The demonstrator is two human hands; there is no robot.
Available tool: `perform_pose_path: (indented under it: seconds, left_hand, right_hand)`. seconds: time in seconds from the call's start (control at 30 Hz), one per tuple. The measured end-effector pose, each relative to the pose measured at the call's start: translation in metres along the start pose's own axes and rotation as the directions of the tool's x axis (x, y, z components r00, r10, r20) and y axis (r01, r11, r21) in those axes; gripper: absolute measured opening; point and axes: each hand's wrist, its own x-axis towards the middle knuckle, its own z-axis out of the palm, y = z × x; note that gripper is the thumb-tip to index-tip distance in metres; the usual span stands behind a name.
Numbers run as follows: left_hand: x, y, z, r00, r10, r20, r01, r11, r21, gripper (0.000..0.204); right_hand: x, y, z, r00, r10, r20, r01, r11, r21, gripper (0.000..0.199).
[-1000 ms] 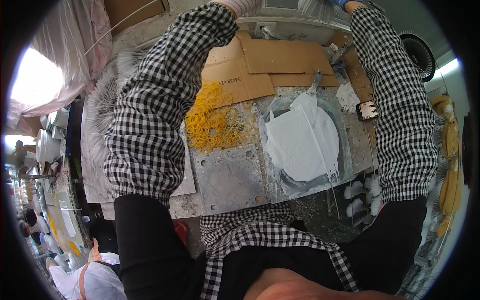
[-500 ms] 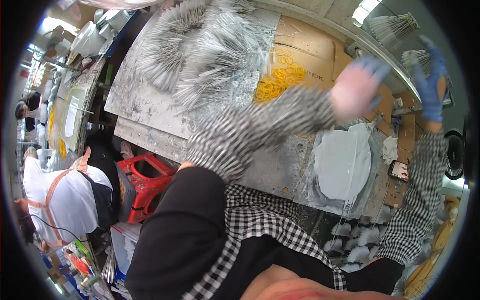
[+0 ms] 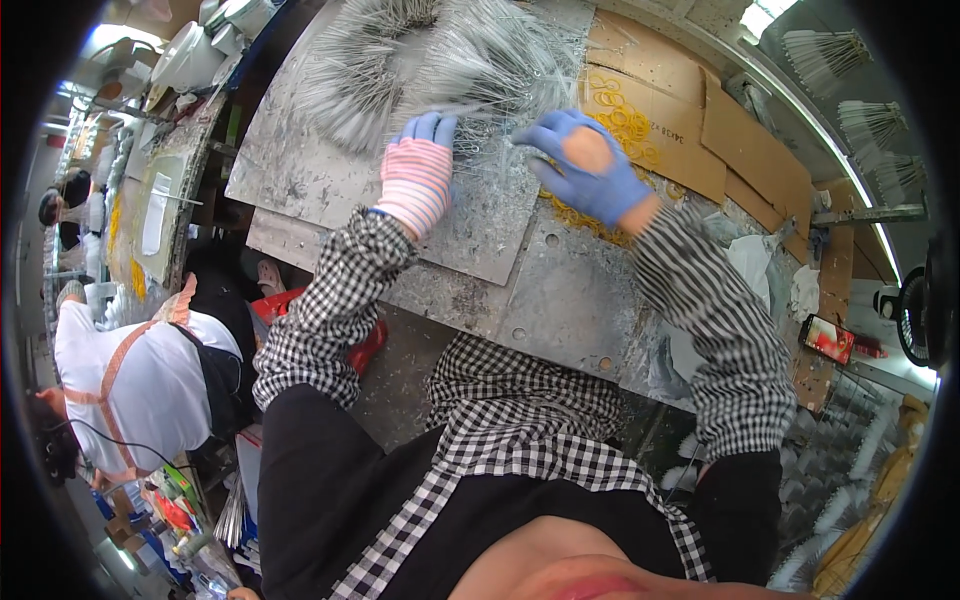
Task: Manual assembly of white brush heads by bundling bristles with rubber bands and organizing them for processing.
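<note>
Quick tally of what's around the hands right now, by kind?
Gloved hands: 2, left hand and right hand
Heaps of thin metal pins: 2, and
Yellow rubber band pile: 1
Metal work plate: 1
Total: 6

Head view, wearer's clothing. Left hand (image 3: 420, 165): blue glove over the fingers, with a knitted cuff in pink and white stripes reaching to the wrist. Right hand (image 3: 590, 170): blue glove of the same shade, worn through in a rounded patch on the back; its cuff is hidden under the sleeve. Both forearms: long sleeves (image 3: 330, 300) in a small black-and-white check, gathered at the wrists; on the right sleeve the check blurs into stripes. Upper arms and torso: a black sleeveless overgarment (image 3: 330, 490) with a deep V opening, through which the same checked shirt shows down the chest, its collar lying open.
</note>
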Motion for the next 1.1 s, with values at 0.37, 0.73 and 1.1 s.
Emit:
perform_pose_path:
  seconds: [0.37, 0.73, 1.1]
  left_hand:
    - [0.052, -0.032, 0.003, 0.926, 0.375, 0.046, -0.378, 0.920, 0.101, 0.083]
    - [0.082, -0.019, -0.001, 0.856, 0.424, 0.296, -0.507, 0.803, 0.315, 0.070]
    - [-0.010, -0.012, 0.006, 0.817, 0.574, 0.051, -0.575, 0.818, 0.009, 0.018]
  right_hand:
    - [0.087, 0.066, 0.072, 0.996, 0.057, -0.065, -0.075, 0.944, -0.321, 0.026]
    - [0.093, 0.080, 0.073, 0.995, 0.074, -0.061, -0.090, 0.939, -0.331, 0.022]
    - [0.081, 0.087, 0.081, 0.994, 0.088, -0.064, -0.107, 0.903, -0.417, 0.029]
